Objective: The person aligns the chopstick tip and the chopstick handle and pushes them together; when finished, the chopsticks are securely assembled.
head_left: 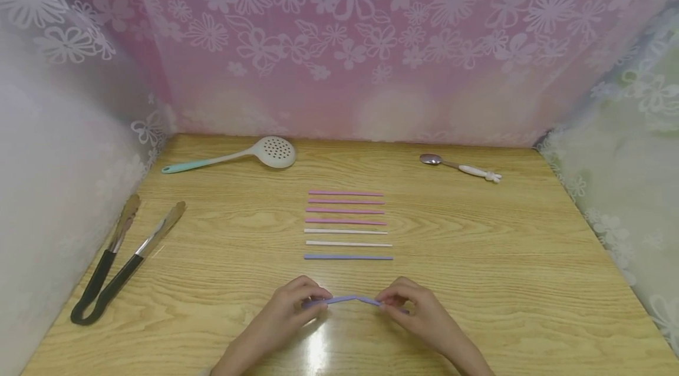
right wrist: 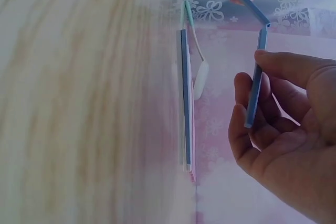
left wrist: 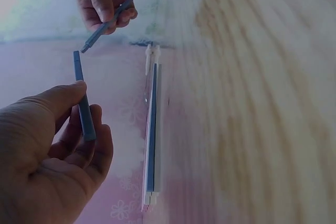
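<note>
In the head view, my left hand [head_left: 290,310] pinches a slim blue stick piece [head_left: 340,300] between thumb and fingers. A second blue piece [head_left: 369,302] is pinched by my right hand [head_left: 421,312]. The two inner ends meet at a shallow angle above the table; a small gap shows in the left wrist view, so whether they touch I cannot tell. The right-hand piece [left wrist: 97,35] has a narrower tip there. Beyond the hands lies a row of thin sticks: a blue stick [head_left: 348,257], two white sticks [head_left: 349,244], and several pink sticks [head_left: 346,211].
Metal tongs [head_left: 119,270] with black handles lie spread on the left of the wooden table [head_left: 504,282]. At the back are a slotted skimmer [head_left: 274,152] with a mint handle and a spoon [head_left: 471,171] with a white handle. Flowered curtains [head_left: 350,40] surround the table.
</note>
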{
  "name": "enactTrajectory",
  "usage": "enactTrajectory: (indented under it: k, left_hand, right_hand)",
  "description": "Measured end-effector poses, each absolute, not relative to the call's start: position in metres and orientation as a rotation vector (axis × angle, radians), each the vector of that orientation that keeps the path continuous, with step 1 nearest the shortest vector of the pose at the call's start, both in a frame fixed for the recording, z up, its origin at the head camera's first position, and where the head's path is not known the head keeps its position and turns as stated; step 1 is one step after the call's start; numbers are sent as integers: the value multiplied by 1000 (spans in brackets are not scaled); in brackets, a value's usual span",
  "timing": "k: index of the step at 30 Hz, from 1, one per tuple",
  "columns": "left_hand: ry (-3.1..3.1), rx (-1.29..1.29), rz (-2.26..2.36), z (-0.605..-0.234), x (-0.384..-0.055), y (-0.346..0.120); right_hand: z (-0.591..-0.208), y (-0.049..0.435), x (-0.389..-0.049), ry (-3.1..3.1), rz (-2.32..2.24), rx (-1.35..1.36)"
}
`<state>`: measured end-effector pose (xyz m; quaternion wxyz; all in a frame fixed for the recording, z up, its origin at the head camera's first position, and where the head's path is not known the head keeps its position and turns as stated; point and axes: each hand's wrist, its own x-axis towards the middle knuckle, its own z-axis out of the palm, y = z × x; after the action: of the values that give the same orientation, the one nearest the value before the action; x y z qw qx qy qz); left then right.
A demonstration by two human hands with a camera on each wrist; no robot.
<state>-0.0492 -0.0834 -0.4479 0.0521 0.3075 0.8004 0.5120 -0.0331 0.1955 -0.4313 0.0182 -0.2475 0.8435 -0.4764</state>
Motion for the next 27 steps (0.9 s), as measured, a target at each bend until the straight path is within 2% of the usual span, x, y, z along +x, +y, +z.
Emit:
enactTrajectory:
  k: [21,27]
  left_hand:
    - [2407,908,1494,-438,-54,-79]
    - [2374,869,1478,-434,-57,-74]
  right_hand:
    - [-427,193,-36,2745,-1498,-825]
    - [-424,186,-37,2823,-1511,-748]
